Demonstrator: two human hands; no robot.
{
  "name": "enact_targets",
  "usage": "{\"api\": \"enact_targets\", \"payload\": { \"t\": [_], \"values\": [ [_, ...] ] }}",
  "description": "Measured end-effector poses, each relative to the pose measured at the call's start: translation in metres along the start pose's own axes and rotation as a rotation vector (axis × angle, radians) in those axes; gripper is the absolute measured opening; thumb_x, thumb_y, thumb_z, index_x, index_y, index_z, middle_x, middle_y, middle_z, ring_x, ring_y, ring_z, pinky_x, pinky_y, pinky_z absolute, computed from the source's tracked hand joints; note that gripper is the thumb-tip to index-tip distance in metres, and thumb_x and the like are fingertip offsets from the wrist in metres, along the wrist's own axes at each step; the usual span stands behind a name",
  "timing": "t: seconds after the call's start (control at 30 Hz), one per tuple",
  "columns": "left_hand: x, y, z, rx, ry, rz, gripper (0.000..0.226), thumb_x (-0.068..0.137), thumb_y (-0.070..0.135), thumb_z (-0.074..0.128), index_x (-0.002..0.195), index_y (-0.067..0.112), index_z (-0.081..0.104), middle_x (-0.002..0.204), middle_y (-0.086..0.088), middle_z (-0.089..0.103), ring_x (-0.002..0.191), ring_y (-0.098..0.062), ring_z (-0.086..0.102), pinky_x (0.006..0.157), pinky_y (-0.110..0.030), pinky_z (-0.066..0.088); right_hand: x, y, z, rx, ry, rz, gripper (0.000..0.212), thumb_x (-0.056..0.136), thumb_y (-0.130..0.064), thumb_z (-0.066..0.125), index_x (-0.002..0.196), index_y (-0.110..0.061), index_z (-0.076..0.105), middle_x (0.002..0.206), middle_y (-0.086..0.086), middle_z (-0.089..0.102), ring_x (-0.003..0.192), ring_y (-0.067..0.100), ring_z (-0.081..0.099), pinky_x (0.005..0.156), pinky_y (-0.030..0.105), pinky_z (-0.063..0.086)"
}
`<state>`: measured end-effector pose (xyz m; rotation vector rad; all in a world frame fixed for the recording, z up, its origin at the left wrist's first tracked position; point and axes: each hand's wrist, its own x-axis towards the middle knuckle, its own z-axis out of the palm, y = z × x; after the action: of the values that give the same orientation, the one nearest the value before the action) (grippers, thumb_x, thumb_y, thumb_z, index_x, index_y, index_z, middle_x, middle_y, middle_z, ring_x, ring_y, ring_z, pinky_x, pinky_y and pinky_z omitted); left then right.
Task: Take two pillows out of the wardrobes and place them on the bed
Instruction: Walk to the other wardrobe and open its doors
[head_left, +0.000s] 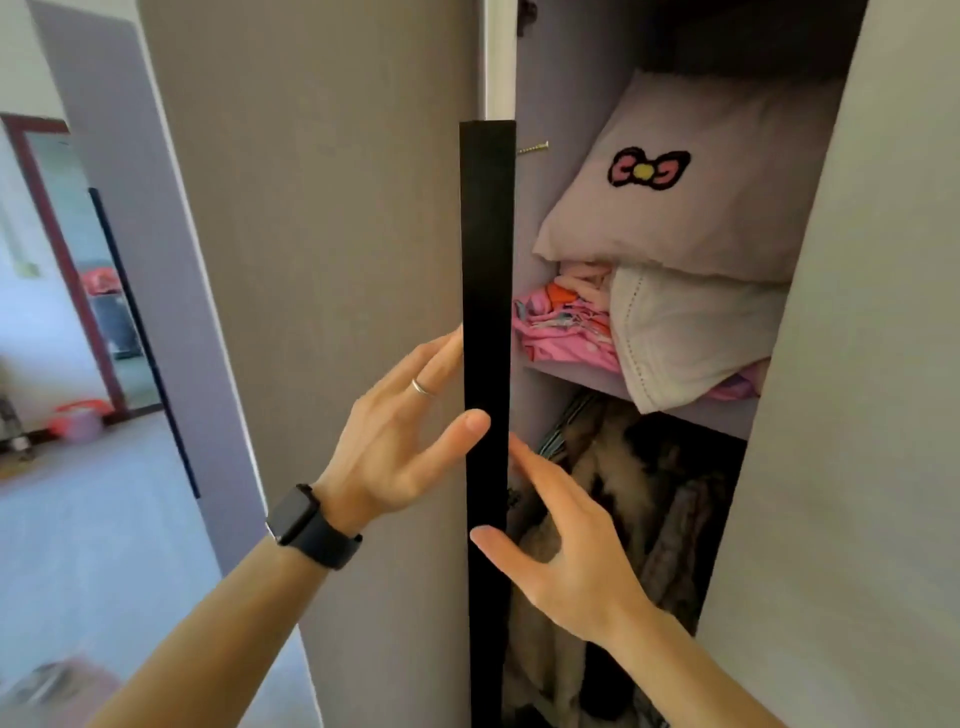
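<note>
Opening the wardrobe door (322, 260) looks like the step in hand; left hand (400, 431) and right hand (566, 561), fingers spread straight, flank its black handle (488, 260). Next, reach the bow pillow (727, 223) on the inside shelf (569, 374).

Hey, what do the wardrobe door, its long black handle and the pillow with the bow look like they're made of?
Wardrobe door: probably laminated board, matte grey with faint vertical grain. Black handle: a flat matte strip with sharp edges, possibly painted metal or wood; hard to say. Pillow: soft woven fabric, pale lilac, creased and sagging, with a fuzzy embroidered pink bow.
</note>
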<state>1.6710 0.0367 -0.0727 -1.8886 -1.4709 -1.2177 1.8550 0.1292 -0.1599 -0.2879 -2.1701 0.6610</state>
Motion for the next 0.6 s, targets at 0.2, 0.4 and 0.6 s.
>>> {"api": "enact_targets", "payload": {
  "t": [0.2,0.4,0.6],
  "values": [
    [-0.035,-0.002,-0.049,0.033,0.177,-0.253,0.072,0.092,0.043,0.061,0.153,0.036,0.023,0.127,0.034,0.049,0.105,0.000,0.061,0.087,-0.012,0.050,0.023,-0.005,0.077,-0.116,-0.007,-0.104,0.104,0.081,-0.077,0.061,0.159,-0.044,0.000,0.169,-0.020,0.000,0.154,0.005,0.009,0.116,0.029,0.022],
    [-0.052,-0.009,-0.078,0.162,0.303,-0.456,0.061,0.094,0.022,0.064,0.150,0.023,0.039,0.110,0.025,0.053,0.094,0.002,0.060,0.076,-0.004,0.048,0.047,-0.027,0.146,-0.078,0.078,-0.116,0.101,0.084,-0.072,0.059,0.161,-0.036,0.006,0.171,-0.001,0.003,0.155,0.025,0.013,0.115,0.044,0.037],
    [-0.048,-0.023,-0.095,0.132,0.337,-0.653,0.066,0.090,0.026,0.071,0.149,0.025,0.041,0.120,0.006,0.060,0.093,-0.003,0.064,0.072,0.001,0.045,0.065,-0.045,0.185,-0.068,0.083,-0.050,0.095,0.086,-0.064,0.062,0.161,-0.030,0.015,0.170,0.008,0.009,0.154,0.032,0.013,0.098,0.056,0.055]
  ]
}}
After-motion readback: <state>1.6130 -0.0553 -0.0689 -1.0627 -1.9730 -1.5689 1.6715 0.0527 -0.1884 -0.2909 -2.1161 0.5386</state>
